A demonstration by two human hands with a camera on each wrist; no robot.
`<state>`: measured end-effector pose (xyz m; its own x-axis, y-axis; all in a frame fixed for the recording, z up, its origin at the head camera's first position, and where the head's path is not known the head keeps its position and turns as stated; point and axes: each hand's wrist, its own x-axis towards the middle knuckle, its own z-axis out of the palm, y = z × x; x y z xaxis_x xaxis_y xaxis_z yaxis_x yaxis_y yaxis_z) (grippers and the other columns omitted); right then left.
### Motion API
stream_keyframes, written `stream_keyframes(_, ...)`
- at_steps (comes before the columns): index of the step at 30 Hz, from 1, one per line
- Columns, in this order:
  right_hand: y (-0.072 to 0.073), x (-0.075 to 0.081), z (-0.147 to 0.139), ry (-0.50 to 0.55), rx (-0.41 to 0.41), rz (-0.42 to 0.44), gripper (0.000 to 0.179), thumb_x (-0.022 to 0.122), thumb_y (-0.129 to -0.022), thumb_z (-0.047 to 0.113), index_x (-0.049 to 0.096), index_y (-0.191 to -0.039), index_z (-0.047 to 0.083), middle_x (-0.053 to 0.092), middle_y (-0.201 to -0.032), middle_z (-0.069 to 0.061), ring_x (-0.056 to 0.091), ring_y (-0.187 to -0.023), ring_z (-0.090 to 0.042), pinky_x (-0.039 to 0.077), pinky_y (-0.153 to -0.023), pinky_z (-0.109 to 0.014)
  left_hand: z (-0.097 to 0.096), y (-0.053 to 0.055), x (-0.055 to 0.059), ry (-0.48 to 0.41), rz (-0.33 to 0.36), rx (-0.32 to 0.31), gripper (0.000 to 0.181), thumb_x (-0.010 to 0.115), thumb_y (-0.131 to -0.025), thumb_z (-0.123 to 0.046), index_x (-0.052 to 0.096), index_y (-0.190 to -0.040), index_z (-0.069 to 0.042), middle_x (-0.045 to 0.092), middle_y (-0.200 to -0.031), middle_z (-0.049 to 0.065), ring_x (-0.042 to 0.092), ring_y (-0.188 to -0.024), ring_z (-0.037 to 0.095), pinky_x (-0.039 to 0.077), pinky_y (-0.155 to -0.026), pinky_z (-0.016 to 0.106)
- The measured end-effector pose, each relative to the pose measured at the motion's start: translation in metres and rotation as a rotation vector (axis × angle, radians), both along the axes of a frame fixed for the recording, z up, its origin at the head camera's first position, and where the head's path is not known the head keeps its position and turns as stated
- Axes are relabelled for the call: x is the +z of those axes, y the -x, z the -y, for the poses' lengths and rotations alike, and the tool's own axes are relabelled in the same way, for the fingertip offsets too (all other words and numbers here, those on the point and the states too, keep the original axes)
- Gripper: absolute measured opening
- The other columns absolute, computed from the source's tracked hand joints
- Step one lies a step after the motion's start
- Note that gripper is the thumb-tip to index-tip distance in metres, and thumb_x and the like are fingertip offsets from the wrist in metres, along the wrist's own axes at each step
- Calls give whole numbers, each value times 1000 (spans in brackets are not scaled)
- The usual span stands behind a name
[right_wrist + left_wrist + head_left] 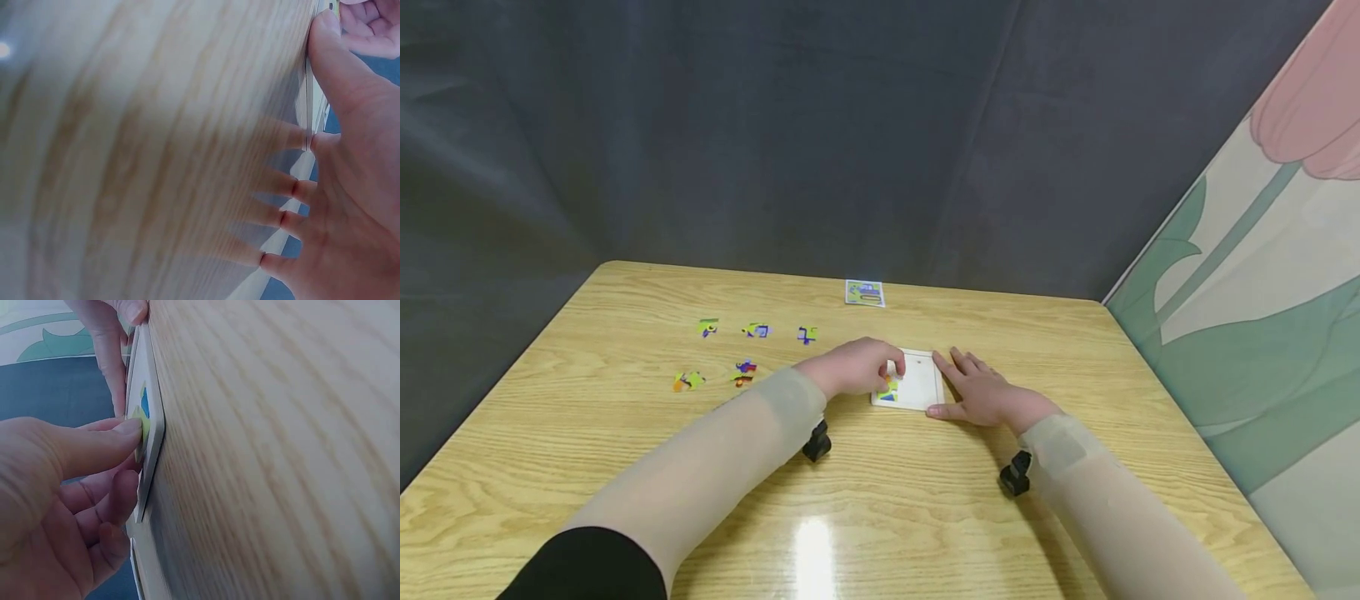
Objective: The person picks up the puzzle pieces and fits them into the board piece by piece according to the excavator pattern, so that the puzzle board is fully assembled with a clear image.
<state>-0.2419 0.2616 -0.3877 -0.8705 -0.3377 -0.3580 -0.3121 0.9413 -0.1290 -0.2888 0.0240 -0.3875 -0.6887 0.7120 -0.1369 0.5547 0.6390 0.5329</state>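
A shallow white puzzle tray (925, 385) lies on the table between the hands, with colourful pieces (888, 397) at its near left corner. My left hand (863, 367) reaches over the tray's left side. In the left wrist view its thumb and forefinger pinch a yellow-green puzzle piece (145, 429) right at the tray; the fingers partly hide the piece. My right hand (973, 392) rests flat with fingers spread, touching the tray's right edge. In the right wrist view, the thumb (328, 31) lies along the near edge of the tray and the other fingertips meet the table.
Several loose puzzle pieces (756, 330) lie on the wooden table (880, 500) to the left, in two rough rows. A small picture card (865, 292) lies near the far edge. Behind hangs a dark curtain (775, 150); a flower-patterned panel (1262, 333) stands at the right.
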Motion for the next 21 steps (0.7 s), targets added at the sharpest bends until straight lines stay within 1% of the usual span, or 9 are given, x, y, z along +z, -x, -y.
stream_keyframes(3, 0, 0, -1, 3, 1, 2, 101, 48, -89, 71, 4, -159, 14, 1, -161, -24, 6, -144, -48, 18, -108, -65, -1, -1, 1, 19, -11, -11, 21, 70, -91, -5, 67, -104, -21, 58, -82, 0, 51, -72, 15, 43, -68, 30)
stream_keyframes(7, 1, 0, -1, 12, 0, 1, 99, 50, -90, 69, 5, -159, 14, 2, -161, -24, 6, -144, -48, 18, -108, -66, -2, -3, 4, 64, -56, -37, 20, 69, -90, -4, 68, -98, -22, 59, -85, -3, 52, -78, 15, 44, -74, 30)
stream_keyframes(11, 0, 0, -1, 18, 1, -4, 98, 51, -91, 67, 6, -159, 13, 2, -161, -25, 7, -144, -49, 18, -108, -66, -3, -6, 8, 102, -82, -50, 19, 68, -91, -3, 68, -98, -21, 59, -87, -3, 53, -82, 16, 44, -75, 30)
stream_keyframes(16, 0, 1, 0, 18, -1, 1, 99, 50, -90, 68, 5, -159, 14, 2, -161, -24, 6, -144, -48, 18, -108, -65, -4, -9, 12, 128, -95, -41, 20, 67, -91, -2, 68, -98, -21, 60, -90, -4, 54, -83, 16, 44, -74, 30)
stream_keyframes(19, -1, 2, 0, 20, -2, 8, 99, 49, -90, 69, 4, -159, 14, 1, -161, -24, 6, -144, -49, 17, -109, -65, -3, -11, 14, 120, -104, -24, 23, 67, -89, -1, 73, -100, -21, 62, -98, -4, 54, -88, 15, 45, -78, 30)
stream_keyframes(21, -2, 3, -1, 19, -4, 12, 99, 49, -90, 69, 4, -159, 14, 1, -161, -24, 6, -144, -49, 17, -109, -65, -2, -12, 14, 116, -114, -17, 26, 66, -89, -1, 76, -104, -20, 62, -105, -4, 54, -92, 14, 45, -83, 31)
